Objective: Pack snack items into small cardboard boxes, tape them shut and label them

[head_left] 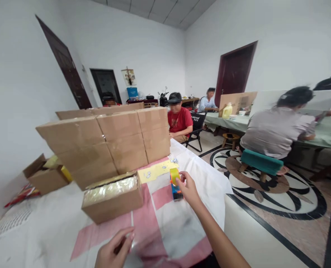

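Note:
My right hand (188, 187) reaches across the cloth, thumb and fingers at the yellow tape roll on a blue and orange tape dispenser (176, 190). The dispenser sits on the table to the right of the open carton. My left hand (115, 248) is low in front of this carton, thumb and index fingertips pressed together; whatever they pinch, if anything, is too small or clear to make out. The small open cardboard box (115, 206) stands between my hands and the box wall, with shiny clear wrapping showing in its top.
Behind the small box, taped cardboard boxes (120, 141) form a wall. Another open carton (48, 178) stands at the left. The pink and white cloth (143, 234) covers the table, whose right edge drops to the floor. Several people sit beyond; one (180, 119) wears a red shirt.

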`<move>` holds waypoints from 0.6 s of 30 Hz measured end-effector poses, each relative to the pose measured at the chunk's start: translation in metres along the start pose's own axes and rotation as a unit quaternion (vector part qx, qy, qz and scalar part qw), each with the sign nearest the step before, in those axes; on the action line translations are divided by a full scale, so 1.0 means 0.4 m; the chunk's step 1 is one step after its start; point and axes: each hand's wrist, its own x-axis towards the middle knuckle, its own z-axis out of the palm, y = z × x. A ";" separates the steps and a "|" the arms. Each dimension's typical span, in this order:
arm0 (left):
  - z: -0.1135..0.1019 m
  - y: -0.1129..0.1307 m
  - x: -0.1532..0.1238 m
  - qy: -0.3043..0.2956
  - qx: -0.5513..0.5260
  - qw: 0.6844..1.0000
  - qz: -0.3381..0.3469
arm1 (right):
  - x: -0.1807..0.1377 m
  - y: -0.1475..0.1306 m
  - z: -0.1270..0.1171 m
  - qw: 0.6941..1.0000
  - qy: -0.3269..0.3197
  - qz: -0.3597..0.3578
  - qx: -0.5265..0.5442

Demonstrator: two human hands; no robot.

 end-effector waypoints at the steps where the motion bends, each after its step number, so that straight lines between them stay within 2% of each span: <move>1: -0.002 0.013 -0.001 -0.004 -0.006 1.000 0.001 | -0.047 -0.024 0.011 0.999 -0.050 -0.018 -0.011; 3: -0.002 0.041 -0.004 -0.031 -0.010 0.999 0.010 | -0.148 -0.072 0.040 0.982 -0.185 -0.029 -0.021; 5: 0.002 0.065 -0.005 -0.053 -0.021 0.998 0.012 | -0.240 -0.108 0.075 0.951 -0.309 -0.002 -0.012; 7: 0.009 0.080 -0.006 -0.068 -0.028 0.997 0.009 | -0.309 -0.121 0.108 0.926 -0.377 0.035 0.004; 9: 0.013 0.086 -0.006 -0.078 -0.033 0.996 0.009 | -0.351 -0.110 0.138 0.917 -0.394 0.067 0.022; 11: 0.014 0.081 -0.001 -0.082 -0.039 0.996 0.011 | -0.372 -0.087 0.164 0.920 -0.380 0.089 0.039; 18: -0.001 0.021 0.078 -0.062 -0.054 0.996 0.030 | -0.359 -0.044 0.210 0.935 -0.311 0.143 0.091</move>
